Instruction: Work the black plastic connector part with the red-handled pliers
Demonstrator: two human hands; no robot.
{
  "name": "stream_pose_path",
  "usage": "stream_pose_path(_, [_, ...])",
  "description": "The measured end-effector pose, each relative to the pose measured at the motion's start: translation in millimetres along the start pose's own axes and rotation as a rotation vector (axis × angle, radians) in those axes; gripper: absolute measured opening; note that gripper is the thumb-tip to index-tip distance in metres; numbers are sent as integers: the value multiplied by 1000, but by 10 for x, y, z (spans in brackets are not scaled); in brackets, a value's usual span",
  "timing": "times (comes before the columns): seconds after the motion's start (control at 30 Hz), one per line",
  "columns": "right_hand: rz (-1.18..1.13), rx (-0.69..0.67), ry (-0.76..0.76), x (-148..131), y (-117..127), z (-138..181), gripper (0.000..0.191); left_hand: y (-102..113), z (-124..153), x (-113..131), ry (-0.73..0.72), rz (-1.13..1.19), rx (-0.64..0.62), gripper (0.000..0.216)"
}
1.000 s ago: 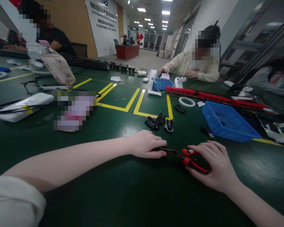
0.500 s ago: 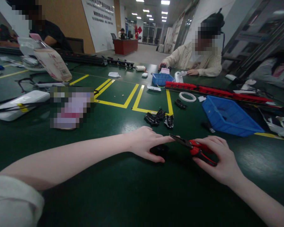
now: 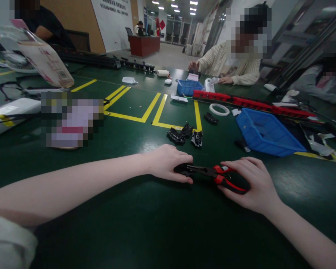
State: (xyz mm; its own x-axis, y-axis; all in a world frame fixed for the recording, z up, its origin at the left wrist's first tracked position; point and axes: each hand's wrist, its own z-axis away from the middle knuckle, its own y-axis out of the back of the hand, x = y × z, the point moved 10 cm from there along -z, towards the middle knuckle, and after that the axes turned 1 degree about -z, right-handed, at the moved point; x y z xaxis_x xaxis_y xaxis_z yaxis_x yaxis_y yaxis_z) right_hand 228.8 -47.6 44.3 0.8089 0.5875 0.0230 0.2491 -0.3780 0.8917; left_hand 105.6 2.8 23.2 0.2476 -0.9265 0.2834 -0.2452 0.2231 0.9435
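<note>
Mid-frame, left hand (image 3: 166,160) is pinching a black part (image 3: 182,169), seemingly bracing it against needle-nose pliers (image 3: 217,175) right hand (image 3: 256,183) is gripping.

And across the dark green tabletop (image 3: 123,231), over on the right, there's a blue plastic bin with sloping walls (image 3: 271,145), a flat white ring (image 3: 220,114) near its left end! Beyond them runs a long red segmented strip (image 3: 252,103), and just beside its left end, a smaller blue plastic bin (image 3: 184,89). Yellow tape lines (image 3: 151,108) cut across mid-table. Out left, a clear bottle with a pink cap (image 3: 46,63) (its printing too blurred to read) shows beyond a flat white box crossed by black cords (image 3: 16,108). Far side: a person in a cream striped shirt (image 3: 217,61), with a reddish-brown desk (image 3: 144,46) in the distance.
</note>
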Motion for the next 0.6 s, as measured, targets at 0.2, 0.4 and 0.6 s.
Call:
stream_pose_path(0.2, [-19, -13, -21, 31, -5, 9, 44, 10, 7, 3, -10, -5, 21, 40])
stream_pose_path(0.4, [-26, -1, -23, 49, 0, 18, 44, 34, 25, 6, -15, -62, 82, 42])
stream_pose_path(0.6, [-29, -9, -6, 50, -9, 7, 44, 48, 34, 17, -20, -60, 100, 42])
